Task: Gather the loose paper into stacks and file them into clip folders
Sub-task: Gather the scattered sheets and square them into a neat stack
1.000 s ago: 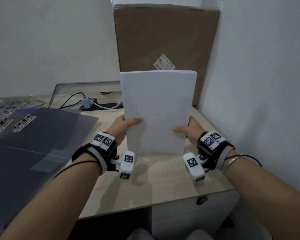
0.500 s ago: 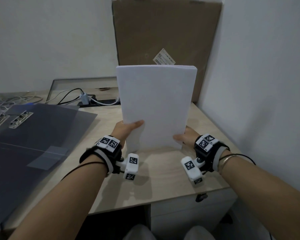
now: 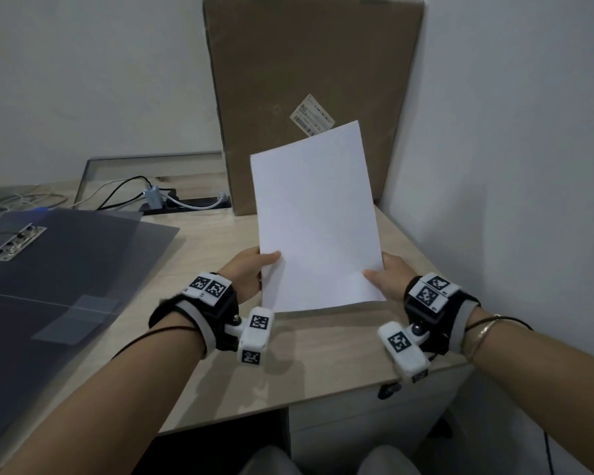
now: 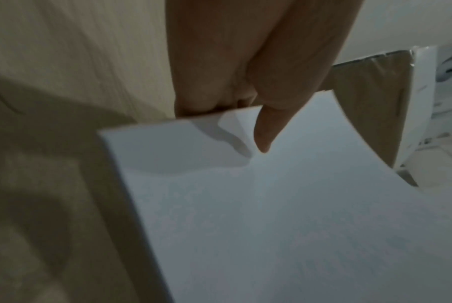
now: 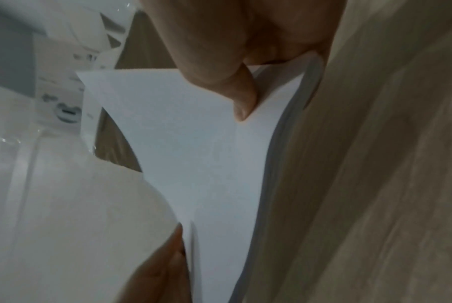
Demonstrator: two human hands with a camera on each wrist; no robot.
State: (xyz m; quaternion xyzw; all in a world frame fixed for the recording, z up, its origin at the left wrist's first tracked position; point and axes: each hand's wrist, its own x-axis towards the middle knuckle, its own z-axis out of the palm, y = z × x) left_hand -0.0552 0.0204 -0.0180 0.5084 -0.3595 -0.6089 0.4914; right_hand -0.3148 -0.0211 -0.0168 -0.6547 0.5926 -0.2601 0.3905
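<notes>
A white paper stack (image 3: 314,214) stands nearly upright over the wooden desk (image 3: 323,365), its top leaning to the right. My left hand (image 3: 254,269) pinches its lower left edge, thumb on the front sheet. My right hand (image 3: 388,275) pinches the lower right edge the same way. The left wrist view shows the thumb on the paper stack (image 4: 297,205), and the right wrist view shows the layered edge of the paper stack (image 5: 206,153). Open grey clip folders (image 3: 48,286) lie flat on the left of the desk, with metal clips (image 3: 18,240) at their far end.
A large cardboard box (image 3: 309,80) leans against the back wall right behind the paper. A white wall (image 3: 511,166) closes the right side. Cables and a power strip (image 3: 172,200) lie at the back of the desk. A drawer unit (image 3: 374,423) sits under the desk's front edge.
The paper stack has tilted, its top swinging right, and its bottom edge has dropped closer to the desk. Both hands keep their grip on the lower edges.
</notes>
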